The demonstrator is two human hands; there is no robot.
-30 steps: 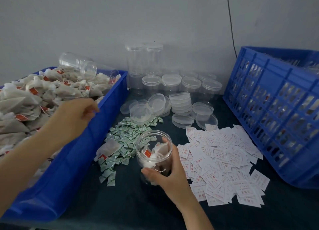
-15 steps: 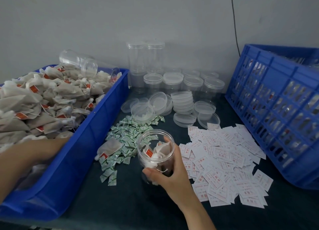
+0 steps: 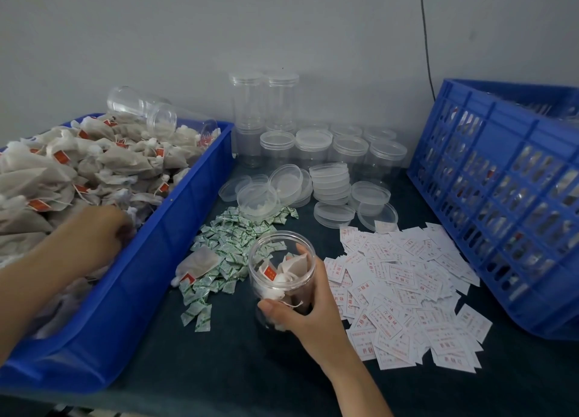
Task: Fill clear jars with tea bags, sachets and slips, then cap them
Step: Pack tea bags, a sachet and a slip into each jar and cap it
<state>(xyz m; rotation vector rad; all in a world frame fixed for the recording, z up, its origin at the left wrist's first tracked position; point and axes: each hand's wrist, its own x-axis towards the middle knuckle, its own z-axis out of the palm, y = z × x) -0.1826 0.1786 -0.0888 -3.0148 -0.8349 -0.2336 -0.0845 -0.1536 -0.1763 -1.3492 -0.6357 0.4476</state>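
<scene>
On the dark table (image 3: 250, 360), the right hand (image 3: 308, 310) is gripping a part-filled clear jar (image 3: 282, 257); the left hand (image 3: 94, 231) is curling, apparently around tea bags (image 3: 109, 159), inside the blue bin (image 3: 141, 278)

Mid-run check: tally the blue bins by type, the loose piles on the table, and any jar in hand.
Blue solid-walled plastic tray: 1
Blue lattice plastic crate: 1
Green sachet pile: 1
White paper slip pile: 1
Clear plastic jar in right hand: 1
Total: 5
</scene>
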